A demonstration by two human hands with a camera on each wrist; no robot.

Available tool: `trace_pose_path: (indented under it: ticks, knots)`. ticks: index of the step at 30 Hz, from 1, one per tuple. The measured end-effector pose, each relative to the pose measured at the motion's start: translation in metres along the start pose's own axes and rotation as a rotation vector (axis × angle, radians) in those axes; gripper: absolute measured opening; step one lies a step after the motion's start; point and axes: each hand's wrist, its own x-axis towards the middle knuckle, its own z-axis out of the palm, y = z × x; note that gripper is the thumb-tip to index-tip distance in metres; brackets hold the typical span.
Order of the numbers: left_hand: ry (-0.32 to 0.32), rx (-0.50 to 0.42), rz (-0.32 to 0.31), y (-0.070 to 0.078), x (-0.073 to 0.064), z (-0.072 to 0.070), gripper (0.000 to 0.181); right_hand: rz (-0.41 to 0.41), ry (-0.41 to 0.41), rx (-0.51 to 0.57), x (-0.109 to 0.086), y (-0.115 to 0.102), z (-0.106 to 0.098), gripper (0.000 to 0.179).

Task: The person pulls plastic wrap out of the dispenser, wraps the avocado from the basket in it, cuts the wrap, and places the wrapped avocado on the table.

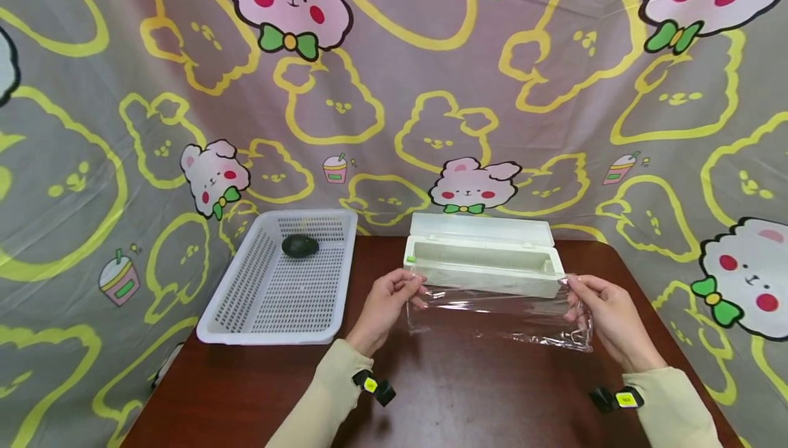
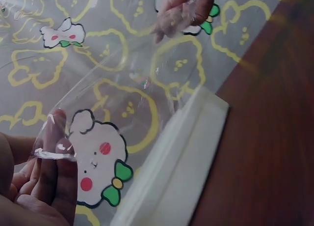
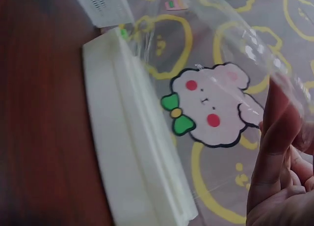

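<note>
A clear sheet of plastic wrap [image 1: 492, 304] stretches between my two hands, in front of a white wrap dispenser box [image 1: 480, 280] whose lid [image 1: 483, 230] stands raised at the back. My left hand [image 1: 394, 301] pinches the sheet's left side between thumb and fingers. The right side is pinched by my right hand [image 1: 606, 314]. The sheet's lower edge hangs loose and crinkled over the table. In the left wrist view the film [image 2: 113, 73] spans from one hand to the other beside the box [image 2: 176, 162]. Fingers [image 3: 282, 132] show behind film in the right wrist view.
A white perforated basket [image 1: 209, 314] sits on the left of the dark red-brown table [image 1: 468, 393], with an avocado-like dark green fruit [image 1: 300, 246] inside. A patterned cloth [image 1: 394, 58] hangs behind and along both sides of the table.
</note>
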Motion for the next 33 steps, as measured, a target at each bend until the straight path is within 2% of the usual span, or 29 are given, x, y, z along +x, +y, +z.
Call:
trace_pose_path:
  ticks: [8,14,18,25,33]
  knots:
    - [-0.095,0.037,-0.090,-0.025,-0.021,-0.016,0.039,0.091,-0.073,-0.065,-0.014,0.021,-0.002,0.013]
    - [-0.123,0.095,-0.167,-0.047,-0.036,-0.024,0.035,0.147,-0.162,-0.203,-0.021,0.039,-0.008,0.030]
    - [-0.132,0.129,-0.197,-0.057,-0.044,-0.025,0.030,0.197,-0.241,-0.260,-0.024,0.051,-0.014,0.033]
    - [-0.127,0.165,-0.227,-0.070,-0.046,-0.026,0.026,0.266,-0.335,-0.278,-0.025,0.070,-0.020,0.037]
    - [-0.145,0.197,-0.232,-0.076,-0.044,-0.028,0.020,0.257,-0.366,-0.330,-0.027,0.079,-0.017,0.039]
